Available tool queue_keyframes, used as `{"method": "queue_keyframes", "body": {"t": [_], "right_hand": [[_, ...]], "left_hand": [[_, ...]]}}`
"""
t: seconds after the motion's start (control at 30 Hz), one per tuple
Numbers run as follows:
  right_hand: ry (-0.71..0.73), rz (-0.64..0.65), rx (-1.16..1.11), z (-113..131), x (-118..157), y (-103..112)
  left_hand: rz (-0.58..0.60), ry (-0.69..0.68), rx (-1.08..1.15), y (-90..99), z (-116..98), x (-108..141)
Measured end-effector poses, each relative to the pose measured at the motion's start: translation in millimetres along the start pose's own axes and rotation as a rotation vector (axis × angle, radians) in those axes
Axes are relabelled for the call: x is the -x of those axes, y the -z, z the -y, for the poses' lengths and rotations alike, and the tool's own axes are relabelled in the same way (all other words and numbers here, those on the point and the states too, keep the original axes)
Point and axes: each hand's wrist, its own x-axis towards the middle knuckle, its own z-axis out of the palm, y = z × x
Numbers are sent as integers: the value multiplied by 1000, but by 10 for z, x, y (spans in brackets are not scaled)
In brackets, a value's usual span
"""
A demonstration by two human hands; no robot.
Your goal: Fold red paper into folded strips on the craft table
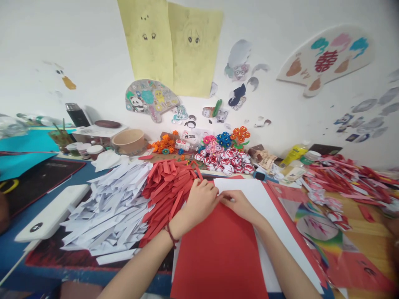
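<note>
My left hand (204,198) and my right hand (238,203) meet over the top end of a red paper sheet (218,253). The fingers of both are bent and pressed together; what they pinch is too small or hidden to name. Beneath the red sheet lies white paper (274,232), showing on its right. Just left of my left hand is a heap of folded red paper strips (168,182), and beside it a larger heap of white strips (109,211).
A white power bank (52,214) with a cable lies left. Red-and-white paper flowers (229,160) and a tan bowl (129,142) stand along the wall. More red strips (349,174) are at right. Parts of other people show at both side edges.
</note>
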Motion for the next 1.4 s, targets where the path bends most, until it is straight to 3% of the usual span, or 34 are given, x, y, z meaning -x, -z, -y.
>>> {"method": "queue_keyframes", "body": {"t": [0.13,0.53,1.4], "right_hand": [[-59,40,-94,-30,5,38],[-126,80,-355,74,65,160],[-55,66,-325,135,80,146]], "left_hand": [[112,3,115,-111,78,-11],[37,111,563,-93,145,-46],[62,66,644,-3,75,-37]]}}
